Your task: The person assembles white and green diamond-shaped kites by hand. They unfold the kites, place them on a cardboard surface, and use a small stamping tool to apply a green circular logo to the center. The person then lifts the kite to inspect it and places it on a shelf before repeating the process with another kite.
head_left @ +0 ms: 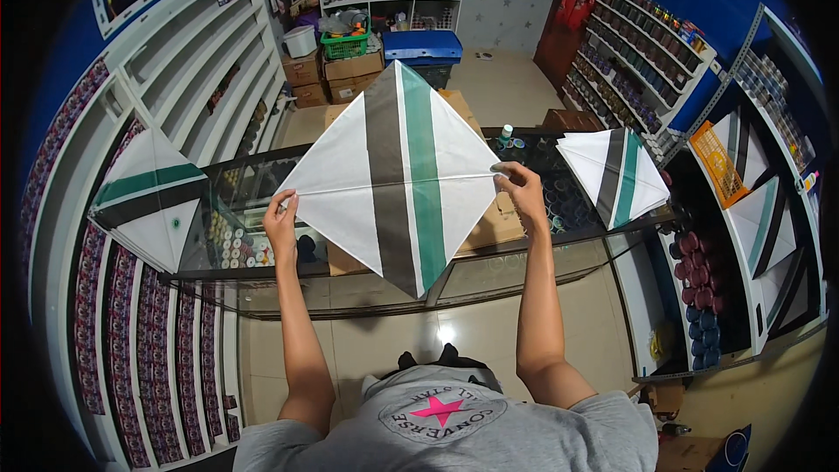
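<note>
A diamond-shaped paper kite (345, 153), white with one dark grey and one green stripe, is stretched between my hands above a glass-topped counter (262, 279). My left hand (281, 218) pinches its left corner between thumb and fingers. At the right corner, my right hand (522, 188) grips the kite the same way. A thin cross spar runs from corner to corner. On the counter's right end lies a stack of similar kites (603, 170); another kite stack (153, 201) rests at the left. Cardboard (494, 223) shows beneath the held kite.
Beyond the kite's top corner stand a blue-lidded box (421, 46), a green basket (346, 42) and cardboard boxes (354, 87). A small bottle (505, 133) sits on the counter's far edge. Shelves (188, 61) line the left; a spool rack (634, 61) and more kites (765, 223) are at right.
</note>
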Action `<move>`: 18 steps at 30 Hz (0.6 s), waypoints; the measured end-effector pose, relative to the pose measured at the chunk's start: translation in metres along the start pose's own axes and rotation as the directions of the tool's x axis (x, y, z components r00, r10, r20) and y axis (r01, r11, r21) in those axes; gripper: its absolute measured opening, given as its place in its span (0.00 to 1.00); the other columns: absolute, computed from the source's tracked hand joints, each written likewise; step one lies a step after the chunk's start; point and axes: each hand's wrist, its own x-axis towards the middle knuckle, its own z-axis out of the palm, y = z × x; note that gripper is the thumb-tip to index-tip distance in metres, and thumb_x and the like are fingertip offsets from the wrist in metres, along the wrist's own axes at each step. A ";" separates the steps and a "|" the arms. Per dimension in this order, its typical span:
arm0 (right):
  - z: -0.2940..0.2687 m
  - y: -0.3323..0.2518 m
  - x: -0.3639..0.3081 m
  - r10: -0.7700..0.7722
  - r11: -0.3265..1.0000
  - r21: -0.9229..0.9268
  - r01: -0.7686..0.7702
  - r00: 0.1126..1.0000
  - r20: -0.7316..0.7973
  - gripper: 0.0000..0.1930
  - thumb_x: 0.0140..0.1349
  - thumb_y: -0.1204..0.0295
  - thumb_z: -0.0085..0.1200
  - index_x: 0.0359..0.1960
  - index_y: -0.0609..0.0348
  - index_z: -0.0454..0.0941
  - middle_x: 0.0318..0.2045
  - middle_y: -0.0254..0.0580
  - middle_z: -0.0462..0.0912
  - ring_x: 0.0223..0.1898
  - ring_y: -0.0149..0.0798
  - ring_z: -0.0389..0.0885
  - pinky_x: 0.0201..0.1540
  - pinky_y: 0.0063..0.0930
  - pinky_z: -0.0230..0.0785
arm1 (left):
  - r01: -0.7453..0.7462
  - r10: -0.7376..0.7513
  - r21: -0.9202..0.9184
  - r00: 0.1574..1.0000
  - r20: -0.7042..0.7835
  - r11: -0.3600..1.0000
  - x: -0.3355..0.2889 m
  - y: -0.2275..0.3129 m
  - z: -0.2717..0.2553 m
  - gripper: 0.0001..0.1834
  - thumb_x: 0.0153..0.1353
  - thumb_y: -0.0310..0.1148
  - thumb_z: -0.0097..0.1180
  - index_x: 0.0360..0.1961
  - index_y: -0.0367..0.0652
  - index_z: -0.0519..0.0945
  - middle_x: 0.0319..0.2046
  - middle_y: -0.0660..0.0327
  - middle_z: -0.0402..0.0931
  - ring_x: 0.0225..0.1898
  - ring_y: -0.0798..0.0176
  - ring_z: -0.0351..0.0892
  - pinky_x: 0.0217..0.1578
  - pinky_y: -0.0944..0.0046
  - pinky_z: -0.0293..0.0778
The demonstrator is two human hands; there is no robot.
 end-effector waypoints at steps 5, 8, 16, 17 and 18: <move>0.003 -0.004 -0.002 -0.014 1.000 0.020 0.014 1.000 -0.002 0.10 0.55 0.81 0.56 0.39 0.64 0.81 0.30 0.33 0.82 0.31 0.25 0.76 0.36 0.19 0.68 | 0.038 -0.037 -0.039 0.999 0.010 0.999 -0.001 -0.003 -0.007 0.09 0.60 0.27 0.60 0.41 0.36 0.80 0.35 0.69 0.74 0.34 0.78 0.66 0.36 0.77 0.63; 0.003 -0.006 -0.003 -0.010 1.000 0.011 0.010 1.000 0.000 0.10 0.55 0.81 0.56 0.39 0.64 0.81 0.30 0.33 0.82 0.31 0.25 0.76 0.36 0.19 0.68 | -0.005 0.006 -0.051 1.000 0.009 0.999 -0.001 -0.003 -0.003 0.09 0.60 0.26 0.60 0.41 0.35 0.80 0.35 0.68 0.74 0.35 0.77 0.67 0.37 0.77 0.64; -0.001 -0.021 -0.002 -0.029 1.000 0.005 0.029 0.999 -0.017 0.10 0.56 0.79 0.56 0.40 0.63 0.81 0.30 0.32 0.81 0.32 0.24 0.75 0.37 0.20 0.67 | 0.080 -0.082 -0.114 0.997 -0.013 0.990 -0.002 -0.010 0.000 0.08 0.60 0.26 0.60 0.40 0.37 0.80 0.37 0.67 0.74 0.35 0.77 0.69 0.35 0.76 0.65; -0.001 -0.020 0.000 -0.032 0.999 0.016 0.033 0.999 -0.019 0.10 0.56 0.79 0.57 0.40 0.62 0.82 0.30 0.31 0.81 0.31 0.24 0.74 0.37 0.19 0.67 | 0.104 -0.106 -0.108 0.994 -0.011 0.989 -0.002 -0.011 0.000 0.08 0.60 0.26 0.60 0.40 0.37 0.80 0.37 0.67 0.74 0.35 0.77 0.69 0.34 0.76 0.65; -0.001 -0.020 0.000 -0.034 0.999 0.028 0.035 0.999 -0.021 0.10 0.56 0.79 0.57 0.40 0.62 0.82 0.30 0.31 0.80 0.31 0.23 0.74 0.37 0.19 0.66 | 0.096 -0.098 -0.112 0.995 -0.013 0.989 -0.001 -0.010 0.001 0.08 0.60 0.26 0.60 0.40 0.37 0.80 0.37 0.67 0.74 0.35 0.77 0.69 0.34 0.76 0.65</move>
